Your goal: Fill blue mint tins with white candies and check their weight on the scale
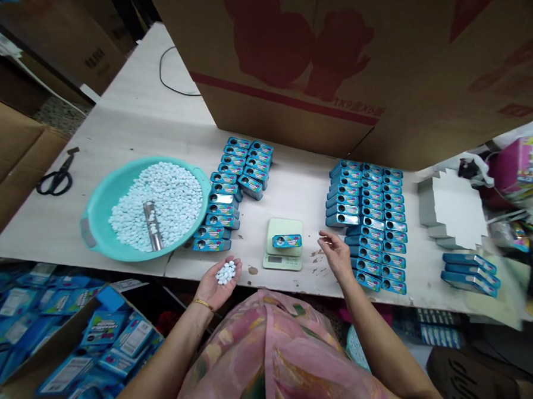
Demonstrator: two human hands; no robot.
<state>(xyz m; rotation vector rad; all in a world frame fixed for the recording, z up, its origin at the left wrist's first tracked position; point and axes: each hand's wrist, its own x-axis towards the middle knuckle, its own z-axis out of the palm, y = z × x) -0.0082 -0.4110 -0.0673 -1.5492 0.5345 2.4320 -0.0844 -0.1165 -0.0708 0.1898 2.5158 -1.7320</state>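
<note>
My left hand (215, 283) lies palm up at the table's front edge, cupping a small heap of pale candies (225, 273). My right hand (335, 254) hovers between the scale and the right-hand rows of tins, fingers slightly apart and nothing visible in them. One blue candy tin (286, 241) rests flat on the small kitchen scale (283, 262); the display is too small to read. Left of my left hand stands a turquoise basin (96, 214) full of pale candies (177, 189), with a metal scoop (152, 225) lying in them.
Blue tins stand in rows left (220, 221) and right (365, 234) of the scale. A large carton (300, 64) rises behind. Scissors (55, 179) lie far left; white cardboard (454, 206) and stacked tins (470, 273) sit right. Below left, a box holds blue packs (103, 328).
</note>
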